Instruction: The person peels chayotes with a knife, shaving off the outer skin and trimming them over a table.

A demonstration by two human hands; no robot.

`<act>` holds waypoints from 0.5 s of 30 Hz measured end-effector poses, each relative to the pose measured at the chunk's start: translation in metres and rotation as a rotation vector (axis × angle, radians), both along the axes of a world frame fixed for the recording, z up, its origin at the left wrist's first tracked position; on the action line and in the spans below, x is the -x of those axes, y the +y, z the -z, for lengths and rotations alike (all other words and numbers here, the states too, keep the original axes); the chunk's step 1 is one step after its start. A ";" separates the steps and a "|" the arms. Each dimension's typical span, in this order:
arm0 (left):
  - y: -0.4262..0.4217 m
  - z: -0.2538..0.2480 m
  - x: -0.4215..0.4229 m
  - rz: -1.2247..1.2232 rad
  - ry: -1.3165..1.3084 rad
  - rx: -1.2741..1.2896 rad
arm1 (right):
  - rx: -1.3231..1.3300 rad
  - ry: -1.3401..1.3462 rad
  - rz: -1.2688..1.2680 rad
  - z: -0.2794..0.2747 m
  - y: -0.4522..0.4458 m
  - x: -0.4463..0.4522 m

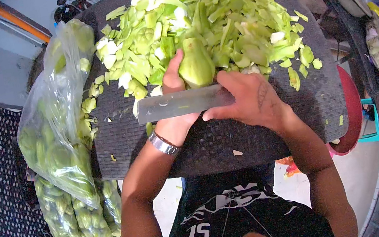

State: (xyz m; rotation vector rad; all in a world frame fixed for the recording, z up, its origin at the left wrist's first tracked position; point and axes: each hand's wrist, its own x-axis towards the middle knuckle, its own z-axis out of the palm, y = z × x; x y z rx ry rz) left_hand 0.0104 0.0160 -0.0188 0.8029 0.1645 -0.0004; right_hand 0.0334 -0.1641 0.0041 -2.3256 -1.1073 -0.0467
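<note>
Lengthwise, the chayote [196, 64] points narrow end away, toward the peelings [239, 25].

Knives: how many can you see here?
1: a wide knife in the right hand, crosswise near the green vegetable in the left hand. Others could be hidden under the cut pieces.

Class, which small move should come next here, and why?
Probably, guide the broad grey metal blade lightly along the pale-green pear-shaped vegetable: the left hand holds it, and the right hand has the blade across its near end.
</note>
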 end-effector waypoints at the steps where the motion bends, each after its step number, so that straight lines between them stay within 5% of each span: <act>1: -0.001 -0.009 -0.002 0.008 0.190 0.134 | -0.003 -0.008 0.008 0.002 0.001 -0.001; 7: 0.004 0.005 -0.008 0.106 0.127 0.328 | -0.072 -0.011 0.032 0.005 0.000 -0.004; 15: 0.010 0.005 -0.013 0.109 0.152 0.204 | -0.109 0.017 0.123 -0.005 -0.007 -0.009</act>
